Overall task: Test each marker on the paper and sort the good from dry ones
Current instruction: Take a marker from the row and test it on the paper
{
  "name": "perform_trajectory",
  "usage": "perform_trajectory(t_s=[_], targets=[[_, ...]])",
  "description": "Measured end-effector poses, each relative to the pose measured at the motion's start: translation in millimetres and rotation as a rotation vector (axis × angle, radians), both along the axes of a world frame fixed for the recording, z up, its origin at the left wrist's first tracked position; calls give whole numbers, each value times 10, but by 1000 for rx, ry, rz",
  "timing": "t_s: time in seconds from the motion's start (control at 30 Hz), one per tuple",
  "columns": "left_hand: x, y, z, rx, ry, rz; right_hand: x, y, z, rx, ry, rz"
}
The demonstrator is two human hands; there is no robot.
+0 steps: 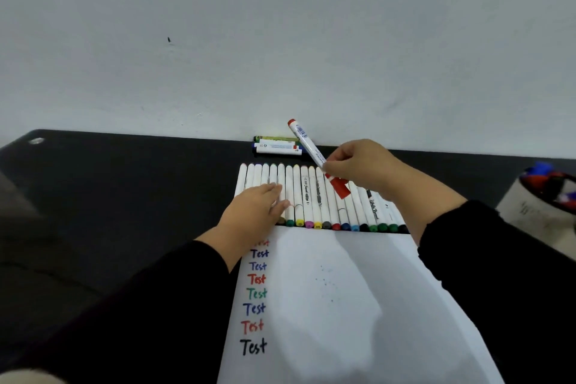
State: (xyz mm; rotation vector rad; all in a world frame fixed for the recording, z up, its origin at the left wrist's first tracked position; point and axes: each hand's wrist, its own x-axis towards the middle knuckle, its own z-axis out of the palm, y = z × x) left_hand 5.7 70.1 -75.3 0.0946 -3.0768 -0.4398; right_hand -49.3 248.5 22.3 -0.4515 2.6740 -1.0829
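Observation:
A white sheet of paper [327, 305] lies on the black table with "Test" written down its left side in several colours. Above it a row of several white markers [314, 196] lies side by side, coloured caps toward me. My right hand [358, 168] holds a capped red marker [307, 142] tilted above the row, its red cap pointing down. My left hand [255, 209] rests flat with fingers spread on the left end of the row. Three markers [276, 145] lie apart against the wall.
A white cup [542, 196] holding several markers stands at the right edge. The black table [124, 196] meets a white wall [280, 40] just behind the separate markers.

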Motion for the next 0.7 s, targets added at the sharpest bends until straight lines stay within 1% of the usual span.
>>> perform_trajectory(t_s=[0.1,0.17,0.27,0.37,0.47,0.53,0.6,0.7], targets=[[156,71,89,92,67,-3,189,36,-68,-85,-61,-60],[333,166,156,231,76,-7,334,39,-147,-152,-103,-107],[658,319,222,550,47,16,537,28,-280,-320,-192,-164],[964,447,247,892,14,97,771,37,-376,-478,-258,-189],[1200,559,286,1095,6,234,1034,33,-436,-551,-274,-191],[1305,591,294,1154,-2,314,1183,21,-476,-555,-270,-207],[1430,597,298,1160,-16,359,1331,9,-525,-583,-290,-227],[1574,578,268,1040,-58,355,1484,-18,-597,-599,-301,-243]])
